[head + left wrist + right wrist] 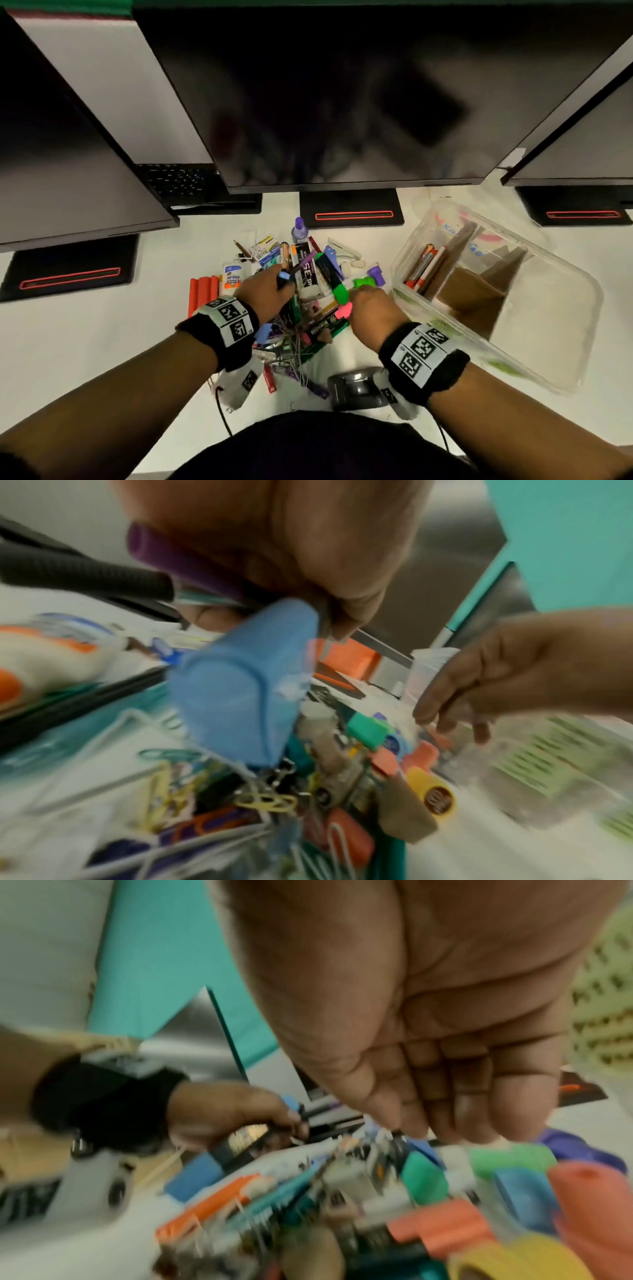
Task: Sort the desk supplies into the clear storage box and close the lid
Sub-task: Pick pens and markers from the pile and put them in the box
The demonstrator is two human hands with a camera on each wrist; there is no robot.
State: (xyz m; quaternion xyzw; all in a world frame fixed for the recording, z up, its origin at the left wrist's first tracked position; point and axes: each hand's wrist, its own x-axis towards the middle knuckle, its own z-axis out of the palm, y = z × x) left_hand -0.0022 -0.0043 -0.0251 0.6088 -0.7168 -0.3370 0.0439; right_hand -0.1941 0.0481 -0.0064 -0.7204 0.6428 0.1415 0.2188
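The left hand (291, 547) grips several pens, a blue cap (240, 691) foremost, over the pile (305, 308) on the desk (102, 342). The right hand (371, 308) hovers with loose fingers (459, 1096), holding nothing. The clear storage box (565, 342) sits just right. Tangled paperclips (267, 802) could snag and scatter.

Clear glossy plastic storage box (579, 298) with brown cardboard dividers (469, 291) inside. Left of the box, smooth plastic marker caps (236, 685), thin wire paper clips (263, 802), matt white glue bottle (231, 277). Behind the box, glossy black monitor (342, 96). Under the box, smooth matt white desk (85, 342).
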